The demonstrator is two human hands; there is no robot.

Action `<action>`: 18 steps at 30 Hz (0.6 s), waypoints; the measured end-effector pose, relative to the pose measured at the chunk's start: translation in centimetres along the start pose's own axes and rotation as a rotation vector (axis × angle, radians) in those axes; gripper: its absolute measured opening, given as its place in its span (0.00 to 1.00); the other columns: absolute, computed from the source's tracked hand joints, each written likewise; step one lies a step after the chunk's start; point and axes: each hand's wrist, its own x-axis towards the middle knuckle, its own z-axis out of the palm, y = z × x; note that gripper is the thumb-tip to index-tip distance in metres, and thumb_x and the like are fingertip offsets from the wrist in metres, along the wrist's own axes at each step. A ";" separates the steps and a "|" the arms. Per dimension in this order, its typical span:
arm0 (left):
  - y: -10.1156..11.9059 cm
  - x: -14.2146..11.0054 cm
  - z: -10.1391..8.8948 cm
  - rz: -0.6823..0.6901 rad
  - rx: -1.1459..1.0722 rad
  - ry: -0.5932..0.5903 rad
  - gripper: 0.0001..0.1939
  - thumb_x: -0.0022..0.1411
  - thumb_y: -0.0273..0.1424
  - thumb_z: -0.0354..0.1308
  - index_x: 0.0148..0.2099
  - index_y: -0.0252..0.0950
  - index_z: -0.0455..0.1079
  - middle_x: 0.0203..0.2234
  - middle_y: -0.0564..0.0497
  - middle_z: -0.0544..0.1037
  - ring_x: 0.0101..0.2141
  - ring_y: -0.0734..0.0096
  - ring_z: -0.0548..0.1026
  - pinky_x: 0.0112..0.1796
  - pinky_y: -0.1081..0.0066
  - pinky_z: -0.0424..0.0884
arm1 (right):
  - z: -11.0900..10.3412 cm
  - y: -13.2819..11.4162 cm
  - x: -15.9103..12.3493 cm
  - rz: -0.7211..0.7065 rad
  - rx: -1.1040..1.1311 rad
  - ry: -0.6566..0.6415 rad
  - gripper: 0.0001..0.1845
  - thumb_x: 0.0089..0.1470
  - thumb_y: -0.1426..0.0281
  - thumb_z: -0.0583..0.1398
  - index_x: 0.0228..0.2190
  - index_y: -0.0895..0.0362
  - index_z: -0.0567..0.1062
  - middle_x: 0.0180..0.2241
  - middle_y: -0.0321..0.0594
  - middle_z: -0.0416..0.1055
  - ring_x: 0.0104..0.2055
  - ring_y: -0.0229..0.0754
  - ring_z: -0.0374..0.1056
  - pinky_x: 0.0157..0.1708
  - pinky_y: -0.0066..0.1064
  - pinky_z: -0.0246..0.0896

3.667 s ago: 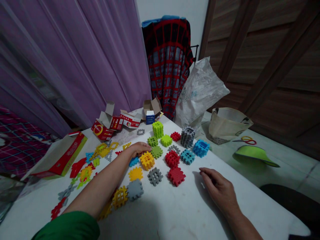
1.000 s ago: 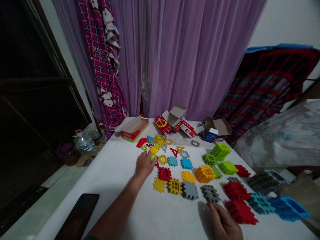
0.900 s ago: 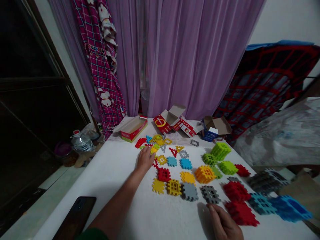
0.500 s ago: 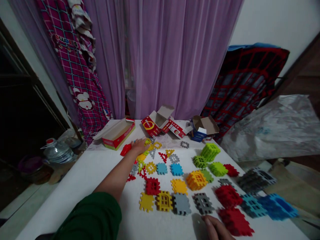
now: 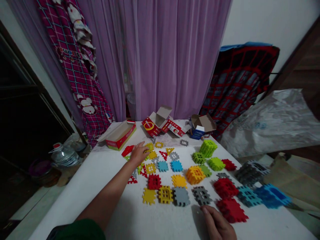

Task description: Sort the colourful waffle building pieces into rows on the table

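Observation:
My left hand [image 5: 138,154] lies with its fingers spread among small flat plastic waffle-block pieces at the far side of the white table [image 5: 75,196]. Nearest to it are a red piece [image 5: 127,151] and a yellow piece [image 5: 152,154]. It holds nothing that I can see. My right hand [image 5: 216,225] rests at the lower edge of the view, fingers loosely curled and empty. Beside it lie a red waffle block [image 5: 231,210] and a grey one [image 5: 201,195]. Several coloured blocks stand in rows between my hands, including a yellow-orange cube [image 5: 195,174].
An open red-and-white box [image 5: 119,140] and torn cartons [image 5: 151,126] stand along the far table edge, before a purple curtain. A white sack [image 5: 267,123] and a plastic bottle [image 5: 64,155] lie beyond the table's sides. Blue and grey blocks reach the right edge.
My left hand has drawn slightly back toward me from the far pieces. The view has swung a little left and shifted. My right hand stays near the red block.

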 end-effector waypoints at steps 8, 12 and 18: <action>2.8 -6.1 -1.1 0.089 -0.202 0.196 0.14 0.59 0.28 0.59 0.48 0.42 0.74 0.55 0.47 0.75 0.54 0.59 0.73 0.57 0.58 0.66 | 1.3 -2.0 -0.6 0.026 0.068 0.159 0.23 0.52 0.49 0.60 0.27 0.56 0.81 0.26 0.39 0.78 0.30 0.43 0.75 0.31 0.24 0.69; 4.5 -9.3 -1.0 -0.044 -0.354 0.190 0.25 0.57 0.29 0.61 0.57 0.42 0.64 0.50 0.47 0.77 0.48 0.60 0.77 0.49 0.61 0.72 | 0.8 -1.6 -0.2 -0.003 0.013 0.112 0.23 0.52 0.51 0.60 0.27 0.57 0.81 0.26 0.39 0.79 0.30 0.44 0.75 0.30 0.25 0.70; 5.6 -11.7 -0.7 0.047 -0.378 0.203 0.28 0.55 0.29 0.60 0.59 0.42 0.65 0.54 0.45 0.73 0.44 0.62 0.77 0.49 0.62 0.73 | 0.6 -1.8 -0.1 -0.012 0.012 0.079 0.21 0.53 0.53 0.60 0.28 0.58 0.81 0.25 0.39 0.78 0.28 0.43 0.74 0.28 0.25 0.69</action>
